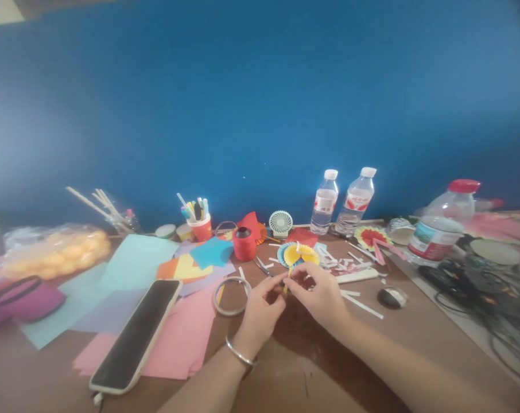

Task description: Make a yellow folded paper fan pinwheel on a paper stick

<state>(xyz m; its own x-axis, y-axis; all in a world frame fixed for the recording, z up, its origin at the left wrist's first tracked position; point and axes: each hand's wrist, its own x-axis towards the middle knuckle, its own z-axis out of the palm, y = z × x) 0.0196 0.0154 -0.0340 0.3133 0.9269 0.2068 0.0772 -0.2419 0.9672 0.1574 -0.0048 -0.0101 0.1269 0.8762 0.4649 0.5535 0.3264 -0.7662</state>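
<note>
On my left, a phone is lying across pink paper, and a grey ring is resting just beside my left hand. My fingertips are coming together from both sides, pinching a small yellow piece, mostly hidden between them. A pleated blue-and-yellow paper disc is lying just beyond my right hand; farther right, a mouse is sitting near white strips.

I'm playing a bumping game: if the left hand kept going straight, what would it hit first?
Probably the right hand: it sits just ahead of the left hand, seemingly almost touching, though depth is unclear.
</note>
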